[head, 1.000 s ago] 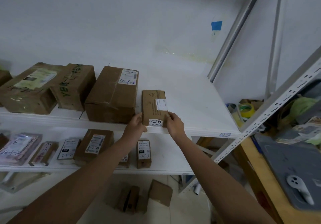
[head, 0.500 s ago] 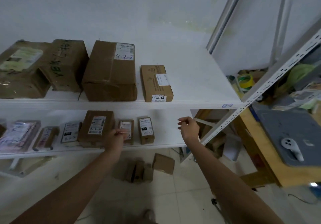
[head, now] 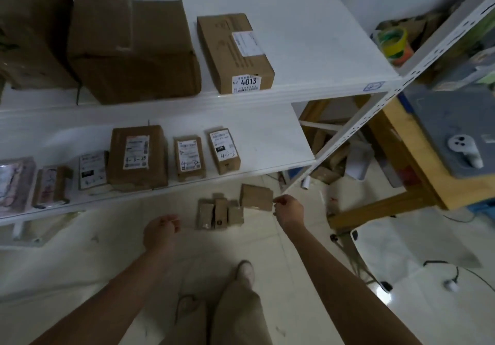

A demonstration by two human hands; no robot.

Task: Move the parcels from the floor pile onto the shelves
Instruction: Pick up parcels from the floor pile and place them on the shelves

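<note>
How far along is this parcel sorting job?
Well along: the 4013 box sits on the upper shelf, more parcels on the lower shelf. In hand: nothing, the left hand and right hand are both empty. Left: the floor pile of a few small boxes.

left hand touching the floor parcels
Apart. The head view shows bare floor between the left hand and the nearest floor parcel; its fingers are curled, holding nothing.

We had a single wide-angle view from the head, tilted steeply down and forward over the left hand (head: 160, 230) and right hand (head: 289, 209) to the floor (head: 107, 264), close to the shelves' (head: 308, 50) front edges.
</note>
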